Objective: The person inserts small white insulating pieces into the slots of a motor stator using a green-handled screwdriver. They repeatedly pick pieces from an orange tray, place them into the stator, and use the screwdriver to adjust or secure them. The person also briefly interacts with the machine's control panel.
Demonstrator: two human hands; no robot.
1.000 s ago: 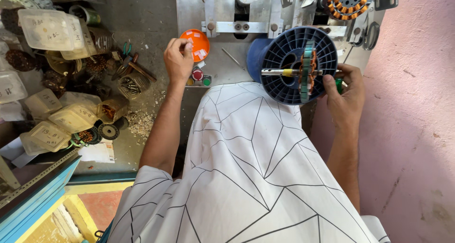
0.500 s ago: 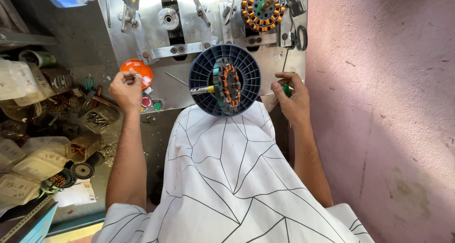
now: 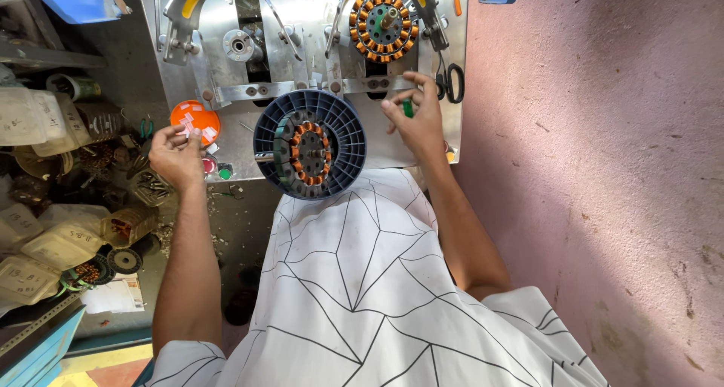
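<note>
Stator in blue holder | face up | shaft points left | right hand pinches green piece

One camera, worn on the head, looks steeply down over the person's lap at a metal machine panel close ahead. It sits near enough that both forearms fill the middle. A cluttered shelf lies left, a pink wall right.

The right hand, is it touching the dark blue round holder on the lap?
Apart. The head view shows the right hand raised above and to the side of the dark blue round holder, with bare metal panel visible between them.
</note>
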